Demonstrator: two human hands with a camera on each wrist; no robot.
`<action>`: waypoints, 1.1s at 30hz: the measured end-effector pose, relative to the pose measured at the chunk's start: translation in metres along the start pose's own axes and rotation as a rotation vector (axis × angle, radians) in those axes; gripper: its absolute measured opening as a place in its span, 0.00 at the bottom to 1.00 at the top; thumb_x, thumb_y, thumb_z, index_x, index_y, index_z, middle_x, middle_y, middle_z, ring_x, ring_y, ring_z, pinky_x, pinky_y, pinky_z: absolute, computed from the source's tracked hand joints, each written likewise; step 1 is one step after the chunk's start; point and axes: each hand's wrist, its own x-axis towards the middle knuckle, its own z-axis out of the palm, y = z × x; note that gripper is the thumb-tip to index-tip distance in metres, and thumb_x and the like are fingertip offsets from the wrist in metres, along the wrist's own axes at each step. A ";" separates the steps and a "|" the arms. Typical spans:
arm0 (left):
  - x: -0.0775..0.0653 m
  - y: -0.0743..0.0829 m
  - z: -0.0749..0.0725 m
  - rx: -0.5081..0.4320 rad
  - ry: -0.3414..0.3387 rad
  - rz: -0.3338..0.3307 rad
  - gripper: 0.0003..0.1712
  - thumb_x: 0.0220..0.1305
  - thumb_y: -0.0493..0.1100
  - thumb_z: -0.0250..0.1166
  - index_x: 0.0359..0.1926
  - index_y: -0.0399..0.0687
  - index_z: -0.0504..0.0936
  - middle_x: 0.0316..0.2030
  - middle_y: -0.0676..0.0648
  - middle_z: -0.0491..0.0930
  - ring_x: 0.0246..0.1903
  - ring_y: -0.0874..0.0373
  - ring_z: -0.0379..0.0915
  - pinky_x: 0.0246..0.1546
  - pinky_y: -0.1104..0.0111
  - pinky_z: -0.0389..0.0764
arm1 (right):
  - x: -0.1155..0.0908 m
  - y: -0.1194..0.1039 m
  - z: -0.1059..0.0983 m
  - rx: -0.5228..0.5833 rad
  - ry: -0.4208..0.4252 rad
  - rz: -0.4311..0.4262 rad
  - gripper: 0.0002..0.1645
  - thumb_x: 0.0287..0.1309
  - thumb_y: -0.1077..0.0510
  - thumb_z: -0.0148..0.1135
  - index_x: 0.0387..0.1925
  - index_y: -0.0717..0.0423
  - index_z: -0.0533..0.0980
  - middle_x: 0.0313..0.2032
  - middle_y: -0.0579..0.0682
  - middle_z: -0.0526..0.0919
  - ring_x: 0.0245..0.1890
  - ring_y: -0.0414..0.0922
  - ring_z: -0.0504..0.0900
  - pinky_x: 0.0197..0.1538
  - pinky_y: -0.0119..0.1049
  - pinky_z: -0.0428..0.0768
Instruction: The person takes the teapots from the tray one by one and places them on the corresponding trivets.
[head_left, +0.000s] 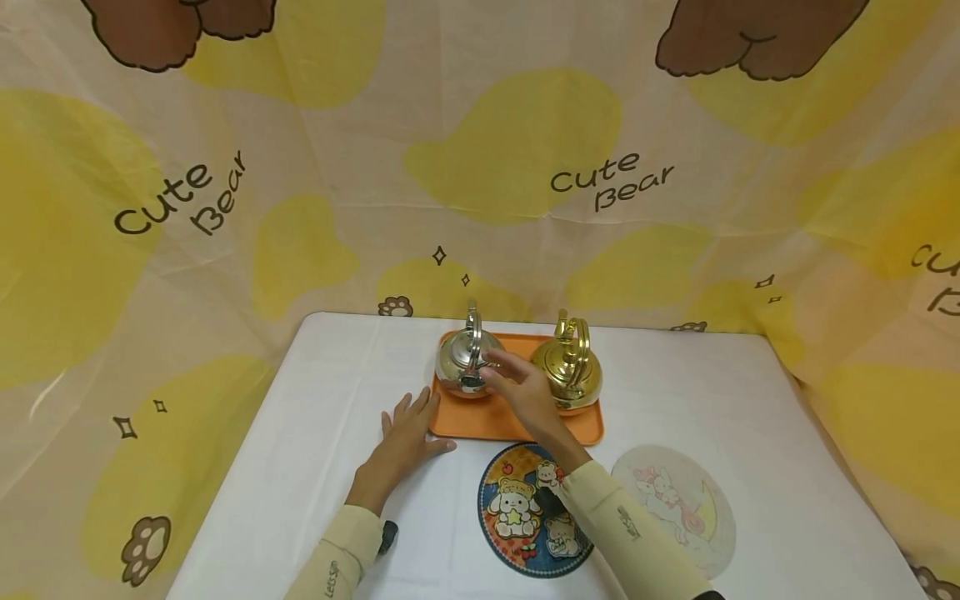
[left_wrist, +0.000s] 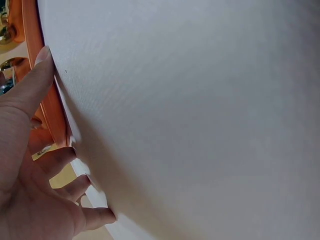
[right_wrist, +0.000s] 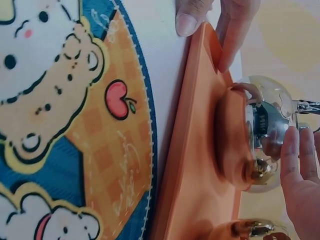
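A shiny silver kettle [head_left: 453,364] with an upright handle stands on the left of an orange tray [head_left: 480,422]. On the tray's right stands a gold kettle [head_left: 561,364] of similar shape. My left hand [head_left: 406,440] is at the tray's near left corner, fingers spread, its thumb by the front edge and its fingertips along the left side. My right hand [head_left: 527,398] reaches over the tray beside the silver kettle's handle. In the right wrist view its extended fingers [right_wrist: 291,157] are close to the silver kettle; whether they touch the handle cannot be told.
In front of the tray lies a round cartoon mat [head_left: 512,533], partly under my right forearm. A paler round mat [head_left: 678,500] lies to its right. Both rest on a white table [head_left: 315,392], with a patterned yellow cloth [head_left: 480,150] hanging behind it.
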 end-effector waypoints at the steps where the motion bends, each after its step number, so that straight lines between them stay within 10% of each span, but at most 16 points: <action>1: 0.000 0.000 0.000 0.001 -0.001 -0.002 0.56 0.63 0.57 0.77 0.83 0.44 0.59 0.84 0.37 0.51 0.83 0.30 0.38 0.75 0.26 0.36 | 0.001 0.001 0.000 0.003 -0.001 -0.001 0.28 0.74 0.57 0.66 0.71 0.58 0.76 0.67 0.58 0.80 0.66 0.57 0.81 0.59 0.43 0.87; 11: -0.001 -0.001 0.001 0.012 0.004 0.001 0.57 0.64 0.57 0.76 0.83 0.44 0.57 0.84 0.37 0.51 0.82 0.30 0.38 0.74 0.25 0.37 | 0.010 0.002 0.009 0.028 0.005 -0.012 0.28 0.73 0.58 0.67 0.70 0.58 0.76 0.67 0.58 0.81 0.62 0.54 0.84 0.60 0.63 0.82; 33: -0.001 0.001 0.001 -0.011 -0.002 -0.024 0.56 0.64 0.56 0.77 0.84 0.45 0.58 0.84 0.39 0.51 0.83 0.31 0.38 0.75 0.26 0.35 | 0.023 -0.004 0.018 0.000 -0.001 0.029 0.28 0.74 0.57 0.66 0.70 0.62 0.76 0.62 0.63 0.83 0.53 0.59 0.87 0.53 0.53 0.88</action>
